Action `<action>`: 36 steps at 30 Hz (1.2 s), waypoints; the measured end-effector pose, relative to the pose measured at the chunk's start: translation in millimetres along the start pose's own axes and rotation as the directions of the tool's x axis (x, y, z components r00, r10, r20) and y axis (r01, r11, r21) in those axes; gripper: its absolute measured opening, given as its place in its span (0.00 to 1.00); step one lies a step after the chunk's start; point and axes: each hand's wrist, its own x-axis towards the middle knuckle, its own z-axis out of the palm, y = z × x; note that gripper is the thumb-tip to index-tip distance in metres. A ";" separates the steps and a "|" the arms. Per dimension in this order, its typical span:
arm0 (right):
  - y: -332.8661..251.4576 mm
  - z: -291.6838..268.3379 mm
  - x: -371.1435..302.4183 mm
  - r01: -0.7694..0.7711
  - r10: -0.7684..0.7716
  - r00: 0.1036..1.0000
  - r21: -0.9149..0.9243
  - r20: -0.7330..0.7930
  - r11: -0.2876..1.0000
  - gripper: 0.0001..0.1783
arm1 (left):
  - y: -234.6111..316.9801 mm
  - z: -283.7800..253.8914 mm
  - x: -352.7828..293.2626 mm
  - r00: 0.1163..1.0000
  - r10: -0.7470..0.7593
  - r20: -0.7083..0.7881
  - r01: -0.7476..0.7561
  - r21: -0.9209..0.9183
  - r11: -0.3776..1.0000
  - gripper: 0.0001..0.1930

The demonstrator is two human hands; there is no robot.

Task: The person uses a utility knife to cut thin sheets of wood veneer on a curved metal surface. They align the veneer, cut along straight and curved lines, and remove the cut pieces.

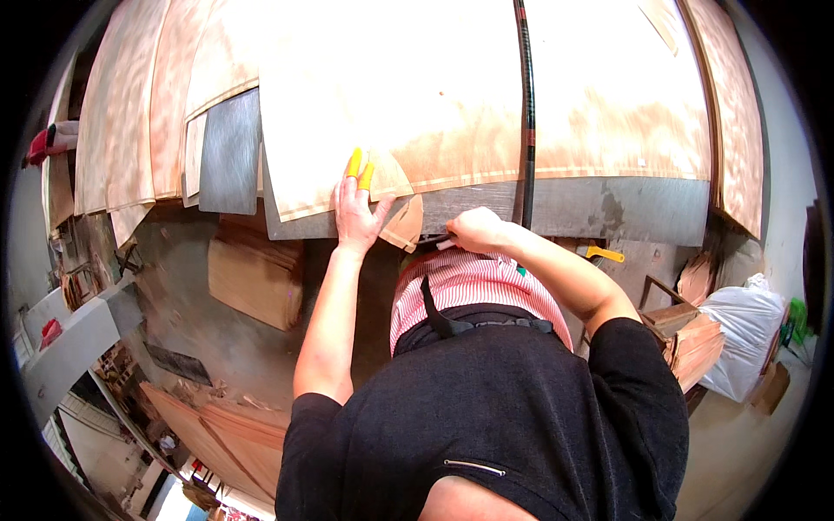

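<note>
Seemingly to steady the wood sheet (347, 95), the left hand (354, 215) rests fingers apart on its edge, the right hand (476, 230) clamped round a dark, slim object (430, 239).

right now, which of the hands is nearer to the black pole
Right. The right hand is just left of the lower end of the black pole; the left hand is farther left, at the lower edge of a pale wood sheet.

Pale wall (790, 148) at right; greyish floor (730, 456), dimmer toward left.
</note>
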 end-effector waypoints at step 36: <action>8.9 -37.0 48.6 -0.151 0.277 0.933 0.448 -0.231 0.881 0.20 | 75.3 65.5 -28.5 0.945 -0.263 0.194 0.171 0.392 0.904 0.44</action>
